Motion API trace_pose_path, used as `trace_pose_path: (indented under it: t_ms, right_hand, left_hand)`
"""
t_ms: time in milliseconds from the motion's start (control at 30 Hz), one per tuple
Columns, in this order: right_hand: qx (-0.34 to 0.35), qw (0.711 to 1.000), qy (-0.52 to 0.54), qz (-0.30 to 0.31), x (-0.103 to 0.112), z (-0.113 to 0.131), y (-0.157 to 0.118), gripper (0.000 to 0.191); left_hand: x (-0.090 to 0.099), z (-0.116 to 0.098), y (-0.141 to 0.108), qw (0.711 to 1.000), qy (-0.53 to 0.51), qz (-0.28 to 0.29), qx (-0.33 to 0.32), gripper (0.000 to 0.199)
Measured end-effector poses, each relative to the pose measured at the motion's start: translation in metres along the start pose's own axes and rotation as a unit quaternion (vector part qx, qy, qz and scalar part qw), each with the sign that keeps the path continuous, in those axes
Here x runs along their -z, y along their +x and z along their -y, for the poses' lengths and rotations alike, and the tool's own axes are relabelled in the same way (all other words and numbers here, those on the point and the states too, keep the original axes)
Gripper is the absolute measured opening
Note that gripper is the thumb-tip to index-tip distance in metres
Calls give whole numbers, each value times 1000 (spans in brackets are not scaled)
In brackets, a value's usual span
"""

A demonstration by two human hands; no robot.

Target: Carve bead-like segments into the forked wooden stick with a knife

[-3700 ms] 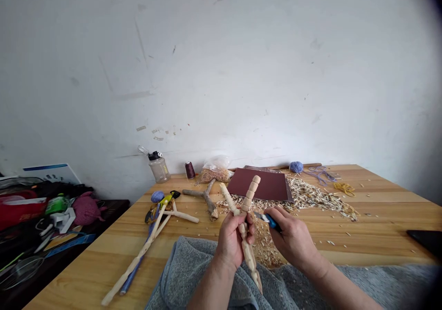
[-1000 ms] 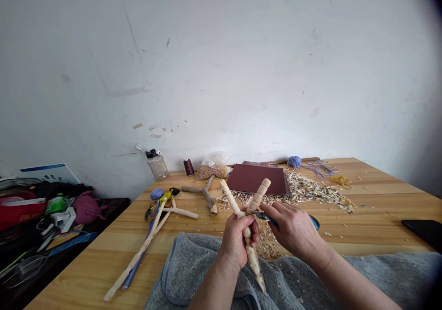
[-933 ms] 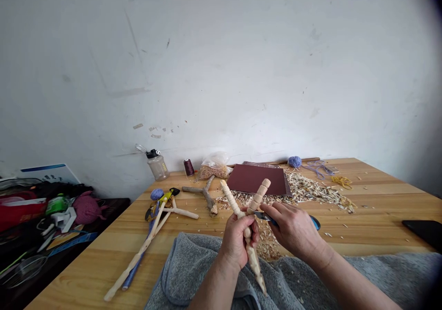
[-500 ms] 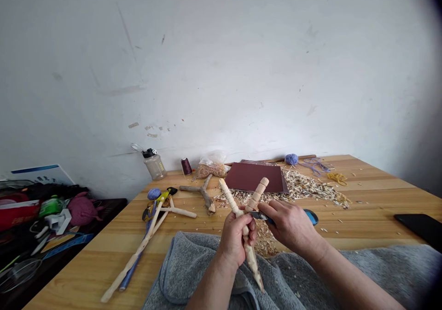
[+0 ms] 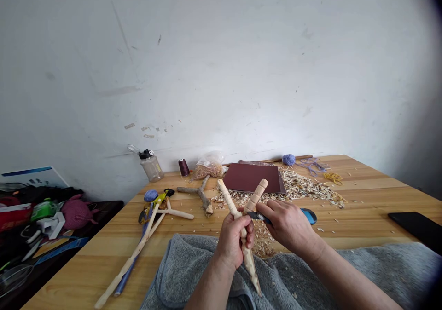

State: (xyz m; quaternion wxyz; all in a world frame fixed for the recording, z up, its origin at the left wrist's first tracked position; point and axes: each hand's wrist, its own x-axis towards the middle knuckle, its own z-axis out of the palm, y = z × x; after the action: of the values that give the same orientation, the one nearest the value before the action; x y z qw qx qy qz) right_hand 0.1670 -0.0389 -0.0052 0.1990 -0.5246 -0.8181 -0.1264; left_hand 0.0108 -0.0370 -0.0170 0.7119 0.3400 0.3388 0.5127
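A peeled, Y-shaped forked stick with ring grooves cut around both prongs is held over the grey towel. My left hand is wrapped around it just below the fork, thumb across the front. In my right hand is a utility knife with a blue and black handle, whose rounded end sticks out behind the palm. Its blade end lies against the base of the right prong, close to my left thumb. The blade's edge itself is too small to make out.
Wood shavings surround a dark red sandpaper sheet. A bark-covered forked branch lies left of it. Peeled sticks are at left, a bottle and thread spool behind. A black phone-like slab lies right.
The view has shifted slightly, so the table things sit a little further left. Both hands keep their grips, and the knife stays at the fork of the stick.
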Motion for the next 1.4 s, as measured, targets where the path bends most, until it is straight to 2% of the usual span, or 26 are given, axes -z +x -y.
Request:
trace_pose_path:
  t_ms: [367,1400]
  right_hand:
    - [-5,1000,-14,-3,0,2,-1,19]
    - [-23,1000,3,16,0,3,0,19]
  left_hand:
    - [-2,-2,-1,1000,-17,6,22,32]
    - [-1,-1,-1,999,-17,21,19,26]
